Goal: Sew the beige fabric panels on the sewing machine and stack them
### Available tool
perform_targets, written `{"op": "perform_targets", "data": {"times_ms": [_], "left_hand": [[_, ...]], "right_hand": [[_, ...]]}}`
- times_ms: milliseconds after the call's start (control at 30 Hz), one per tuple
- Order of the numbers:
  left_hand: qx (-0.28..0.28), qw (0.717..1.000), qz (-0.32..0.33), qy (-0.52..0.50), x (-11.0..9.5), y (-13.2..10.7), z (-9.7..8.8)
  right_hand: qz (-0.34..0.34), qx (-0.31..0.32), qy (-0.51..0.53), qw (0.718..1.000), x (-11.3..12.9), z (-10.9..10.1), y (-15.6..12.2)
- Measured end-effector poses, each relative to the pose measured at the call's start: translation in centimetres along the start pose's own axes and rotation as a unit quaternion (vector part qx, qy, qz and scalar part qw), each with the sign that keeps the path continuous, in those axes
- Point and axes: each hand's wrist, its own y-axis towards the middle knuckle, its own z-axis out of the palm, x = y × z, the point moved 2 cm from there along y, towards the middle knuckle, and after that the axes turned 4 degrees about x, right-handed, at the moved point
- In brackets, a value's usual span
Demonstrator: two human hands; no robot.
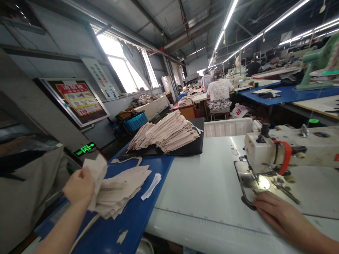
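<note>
My left hand (81, 185) pinches a beige fabric piece (96, 171) and holds it raised at the left end of a stack of similar fabric pieces (123, 187). The stack lies on a blue board (132, 229). To the right, my right hand (279, 213) rests palm down by the metal plate of a white sewing machine (270, 148). Its fingers are stretched out, with nothing seen in them. The machine's lamp lights the plate just beyond the fingertips. White strips (151, 187) lie to the right of the stack.
Behind the stack, a larger pile of beige fabric (172, 132) sits on a black board (194, 146). A ruler strip (212, 220) runs along the white table's (196, 183) front. Farther off, a person (219, 91) sits at another table. A green fan (315, 63) stands at right.
</note>
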Motion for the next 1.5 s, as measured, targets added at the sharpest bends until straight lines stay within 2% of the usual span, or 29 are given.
{"op": "perform_targets", "data": {"times_ms": [67, 133, 200, 267, 333, 400, 467, 533, 600, 633, 733, 800, 867, 933, 1033, 1100, 1233, 1333, 1400, 1500], "left_hand": [[-0.059, 0.998, 0.006, 0.018, -0.5, 0.3, -3.6], [-0.099, 0.993, 0.063, 0.024, -2.6, 0.0, -6.9], [-0.108, 0.986, 0.127, 0.011, -6.0, -1.0, -9.3], [-0.091, 0.979, 0.18, -0.025, -10.3, -3.3, -10.0], [-0.025, 0.968, 0.238, -0.079, -15.0, -6.9, -8.7], [0.088, 0.943, 0.281, -0.151, -19.8, -11.7, -6.0], [0.24, 0.898, 0.295, -0.222, -24.3, -17.2, -2.5], [0.377, 0.837, 0.288, -0.274, -28.0, -22.5, 0.4], [0.441, 0.789, 0.281, -0.323, -30.5, -26.2, 2.3], [0.461, 0.768, 0.267, -0.355, -31.3, -27.4, 2.8], [0.525, 0.698, 0.194, -0.446, -31.9, -28.0, 4.0], [0.531, 0.68, 0.179, -0.474, -31.1, -26.9, 4.6], [0.475, 0.705, 0.23, -0.474, -29.8, -25.7, 5.1], [0.393, 0.733, 0.342, -0.437, -28.4, -25.1, 5.6], [0.306, 0.727, 0.517, -0.332, -26.8, -26.1, 6.6], [0.282, 0.715, 0.579, -0.27, -26.2, -26.9, 7.5], [0.259, 0.71, 0.61, -0.235, -26.5, -27.0, 8.8], [0.247, 0.715, 0.611, -0.235, -27.0, -26.4, 9.0], [0.226, 0.725, 0.604, -0.243, -27.0, -26.1, 8.4], [0.188, 0.742, 0.583, -0.272, -25.6, -25.5, 7.1]], "right_hand": [[0.002, 0.003, 0.002, 1.0, -0.2, 0.2, -0.2], [0.007, 0.007, 0.009, 1.0, -0.4, 0.5, -0.4], [0.014, 0.016, 0.02, 1.0, -0.6, 0.6, -0.4], [0.019, 0.027, 0.035, 0.999, -0.6, 0.5, -0.2], [0.025, 0.04, 0.054, 0.997, -0.1, 0.0, 0.2], [0.044, 0.062, 0.077, 0.994, 0.9, -0.5, 0.8], [0.072, 0.094, 0.096, 0.988, 2.1, -1.0, 1.4], [0.094, 0.12, 0.105, 0.983, 3.1, -1.2, 1.7], [0.104, 0.119, 0.11, 0.981, 3.7, -1.3, 1.7], [0.106, 0.111, 0.116, 0.981, 3.7, -1.3, 1.6], [0.125, 0.077, 0.127, 0.981, 3.3, -1.5, 0.6], [0.152, 0.056, 0.127, 0.979, 2.8, -1.8, -0.1], [0.175, 0.025, 0.116, 0.977, 2.7, -2.1, -0.6], [0.179, -0.019, 0.092, 0.979, 2.9, -2.5, -0.7], [0.133, -0.057, 0.049, 0.988, 4.0, -2.4, -0.3], [0.096, -0.023, 0.031, 0.995, 4.8, -1.7, 0.1], [0.088, 0.071, 0.008, 0.994, 5.3, 0.0, 0.6], [0.103, 0.074, -0.005, 0.992, 4.8, 0.5, 0.8], [0.097, 0.071, -0.009, 0.993, 4.5, 0.6, 0.8], [0.081, 0.063, -0.016, 0.995, 4.2, 0.8, 0.2]]}}
